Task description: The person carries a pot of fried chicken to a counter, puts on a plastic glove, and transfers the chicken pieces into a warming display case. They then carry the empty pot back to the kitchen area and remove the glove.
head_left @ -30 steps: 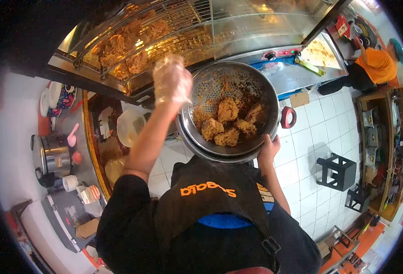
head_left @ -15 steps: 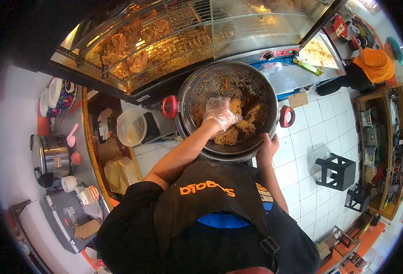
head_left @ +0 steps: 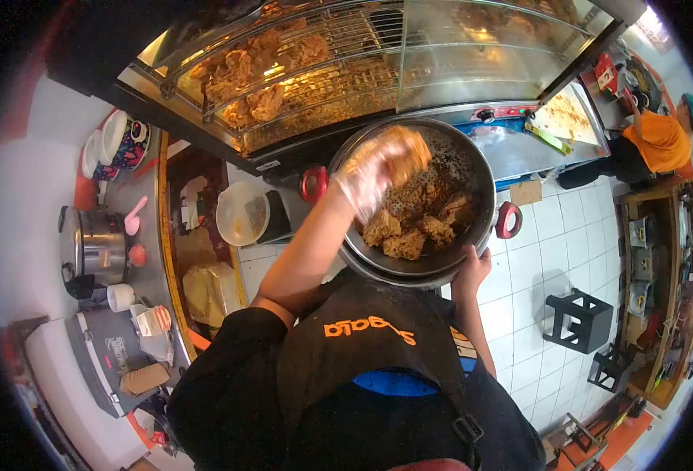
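Note:
My left hand [head_left: 364, 182], in a clear plastic glove, is closed around a piece of fried chicken [head_left: 411, 154] above the left part of a large metal pot [head_left: 484, 169]. Inside the pot is a perforated, crumb-strewn bottom, with several more fried chicken pieces [head_left: 406, 243] on the near side. My bare right hand [head_left: 472, 272] grips the pot's rim at the lower right, below one red handle [head_left: 508, 220]. The other red handle [head_left: 313, 184] shows beside my left wrist. Part of the held piece is covered by my gloved fingers.
Just beyond the pot stands a lit glass display warmer [head_left: 299, 74] with fried chicken on wire racks. A clear plastic tub [head_left: 242, 213] is at the left. Black stools [head_left: 578, 320] stand on the tiled floor. A person in an orange top [head_left: 659, 143] is at the far right.
My left hand has lifted a piece of fried chicken from among the others, up and toward the warmer. My right hand stays at the rim. The whole view has shifted slightly.

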Available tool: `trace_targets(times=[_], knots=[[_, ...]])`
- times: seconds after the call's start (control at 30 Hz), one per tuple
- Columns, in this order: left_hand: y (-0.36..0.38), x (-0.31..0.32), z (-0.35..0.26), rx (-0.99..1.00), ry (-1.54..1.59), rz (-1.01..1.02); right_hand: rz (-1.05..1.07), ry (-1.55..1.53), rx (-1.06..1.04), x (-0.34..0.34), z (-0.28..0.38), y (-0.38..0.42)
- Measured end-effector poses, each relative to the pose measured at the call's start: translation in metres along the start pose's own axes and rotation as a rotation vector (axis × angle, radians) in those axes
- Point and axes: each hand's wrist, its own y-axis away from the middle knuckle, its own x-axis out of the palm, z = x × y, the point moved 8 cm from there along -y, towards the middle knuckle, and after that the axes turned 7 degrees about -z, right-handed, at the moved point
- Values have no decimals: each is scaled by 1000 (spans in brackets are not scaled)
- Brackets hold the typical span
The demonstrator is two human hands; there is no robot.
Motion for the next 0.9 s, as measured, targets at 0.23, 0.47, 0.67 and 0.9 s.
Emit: trace_targets(times=[0.23,0.47,0.67,0.9], knots=[[-50,-76,-92,77,113,-111,17,17,-30,-2,-3,-4],[-116,-166,-140,204,-652,-698,8,13,-32,-1,-2,-3],[-100,-152,-184,157,-2147,-992,32,28,-30,-1,-2,-3],[-133,-198,-178,6,-1951,-907,1,74,-15,-8,-7,-8]])
